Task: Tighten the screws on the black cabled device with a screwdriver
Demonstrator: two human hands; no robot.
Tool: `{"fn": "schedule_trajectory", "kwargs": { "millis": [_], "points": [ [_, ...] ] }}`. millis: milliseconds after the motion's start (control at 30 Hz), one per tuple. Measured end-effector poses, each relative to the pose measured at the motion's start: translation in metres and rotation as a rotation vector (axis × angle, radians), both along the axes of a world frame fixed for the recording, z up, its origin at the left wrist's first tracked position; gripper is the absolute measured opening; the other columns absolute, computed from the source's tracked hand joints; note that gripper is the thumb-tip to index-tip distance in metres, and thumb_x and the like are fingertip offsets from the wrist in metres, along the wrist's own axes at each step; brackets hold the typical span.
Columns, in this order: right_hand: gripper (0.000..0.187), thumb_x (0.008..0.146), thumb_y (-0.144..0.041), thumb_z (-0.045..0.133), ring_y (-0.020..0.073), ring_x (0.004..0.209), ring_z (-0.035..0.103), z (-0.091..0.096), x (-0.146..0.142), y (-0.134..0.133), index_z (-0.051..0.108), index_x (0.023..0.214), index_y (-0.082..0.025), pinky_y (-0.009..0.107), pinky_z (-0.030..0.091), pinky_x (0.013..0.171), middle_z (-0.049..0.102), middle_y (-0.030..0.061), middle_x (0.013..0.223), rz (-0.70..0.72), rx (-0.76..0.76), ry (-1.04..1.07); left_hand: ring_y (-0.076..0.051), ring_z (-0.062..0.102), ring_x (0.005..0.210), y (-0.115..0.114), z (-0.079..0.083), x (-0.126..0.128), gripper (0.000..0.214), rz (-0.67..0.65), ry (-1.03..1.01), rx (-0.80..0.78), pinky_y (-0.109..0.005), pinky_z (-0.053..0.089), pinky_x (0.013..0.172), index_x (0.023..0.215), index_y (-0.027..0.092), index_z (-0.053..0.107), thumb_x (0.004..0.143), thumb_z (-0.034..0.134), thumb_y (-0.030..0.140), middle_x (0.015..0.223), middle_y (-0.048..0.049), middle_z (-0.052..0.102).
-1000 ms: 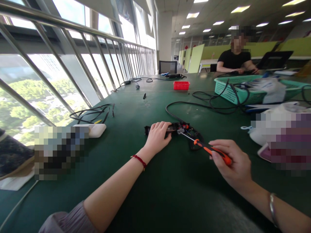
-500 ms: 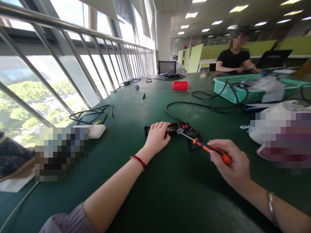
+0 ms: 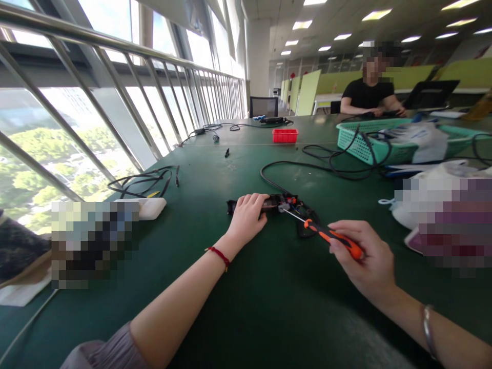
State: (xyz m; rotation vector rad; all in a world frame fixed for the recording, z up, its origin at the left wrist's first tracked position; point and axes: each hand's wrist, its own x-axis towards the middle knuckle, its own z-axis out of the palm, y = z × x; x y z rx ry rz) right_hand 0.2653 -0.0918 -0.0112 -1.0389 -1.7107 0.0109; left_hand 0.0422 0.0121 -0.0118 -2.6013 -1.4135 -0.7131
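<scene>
My left hand point(image 3: 248, 218) rests on a small black opened electrical device point(image 3: 277, 203) on the green table, its fingers curled over the device's left part. My right hand point(image 3: 367, 259) grips an orange-and-black screwdriver point(image 3: 330, 237). The metal shaft points up and left, with its tip at the device's exposed inner parts. A black cable point(image 3: 284, 166) runs from the device toward the back of the table.
A teal basket point(image 3: 365, 141) with cables and bags stands at the back right, a red tray point(image 3: 285, 135) farther back. Loose black cables point(image 3: 144, 179) and a white adapter point(image 3: 151, 207) lie at the left by the window railing. A person in black sits across the table.
</scene>
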Motion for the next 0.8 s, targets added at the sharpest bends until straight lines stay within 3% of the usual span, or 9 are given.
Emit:
{"fn": "schedule_trajectory", "kwargs": {
  "millis": [200,300,433,633,800],
  "points": [
    [0.038,0.076,-0.014,0.063,0.0206,0.086,0.064,-0.0059,-0.0006,0.0047,0.052,0.111,-0.023,0.035,0.057,0.068,0.058,0.0052,0.095,0.023,0.139,0.099,-0.023,0.053,0.106,-0.0005,0.0003,-0.0003,0.038,0.007,-0.010,-0.021,-0.039,0.038,0.098,0.117,0.019,0.051,0.079,0.050,0.013,0.113,-0.0067,0.060],
    [0.036,0.076,-0.016,0.064,0.0192,0.081,0.065,-0.0048,0.0000,0.0034,0.053,0.109,-0.023,0.033,0.057,0.065,0.060,0.0044,0.093,0.009,0.125,0.079,-0.023,0.053,0.106,-0.0010,0.0008,-0.0006,0.038,0.007,-0.009,-0.023,-0.039,0.039,0.097,0.117,0.020,0.051,0.080,0.050,0.013,0.113,-0.0069,0.060],
    [0.016,0.081,-0.018,0.061,0.0143,0.066,0.064,-0.0001,0.0006,0.0010,0.057,0.095,-0.024,0.027,0.055,0.056,0.063,0.0013,0.084,-0.003,0.050,-0.033,-0.023,0.053,0.106,-0.0011,0.0010,-0.0007,0.037,0.000,-0.010,-0.014,-0.038,0.038,0.098,0.117,0.020,0.050,0.080,0.050,0.012,0.114,-0.0062,0.060],
    [0.036,0.077,-0.014,0.063,0.0199,0.082,0.063,-0.0031,-0.0002,0.0041,0.052,0.110,-0.023,0.033,0.056,0.065,0.059,0.0045,0.091,0.014,0.152,0.073,-0.023,0.053,0.106,-0.0009,0.0008,-0.0006,0.037,0.002,-0.007,-0.018,-0.038,0.038,0.097,0.117,0.019,0.050,0.080,0.051,0.013,0.114,-0.0068,0.060],
    [0.025,0.079,-0.018,0.064,0.0156,0.068,0.066,-0.0006,-0.0014,0.0007,0.055,0.102,-0.023,0.027,0.056,0.058,0.063,0.0021,0.085,0.000,0.087,0.012,-0.023,0.052,0.107,-0.0003,-0.0003,-0.0013,0.037,0.003,0.003,-0.010,-0.037,0.037,0.098,0.117,0.020,0.050,0.081,0.050,0.013,0.114,-0.0060,0.059]
  ]
}}
